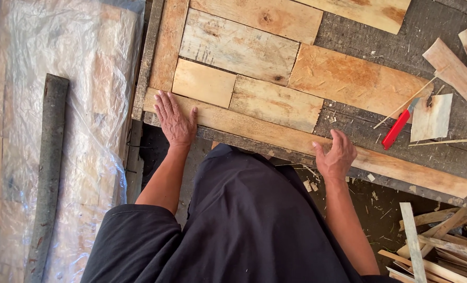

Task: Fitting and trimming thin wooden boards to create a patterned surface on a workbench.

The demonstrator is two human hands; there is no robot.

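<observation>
- The long plank [275, 135] lay along the near edge of the workbench [443, 157], its long axis running from upper left to lower right, the right end pointing toward the scrap pile [443, 246].
- The left hand [174, 119] rested flat on the plank's left end, fingers spread and extended, gripping nothing.
- The right hand [336, 154] was cupped over the plank's near edge right of its middle, fingers curled about it; how far they wrapped beneath could not be seen.
- Beyond the plank, shorter boards [244, 68] lay fitted edge to edge.
- A red-handled tool [397, 129] lay beyond the plank's right half, apart from it; its working end was hard to make out.
- Left of the plank, clear plastic sheeting [60, 131] covered a surface, a dark bar [47, 173] lying on it.
- The dark garment [233, 225] hid the floor below the plank; the boards were cut off at the top.
</observation>
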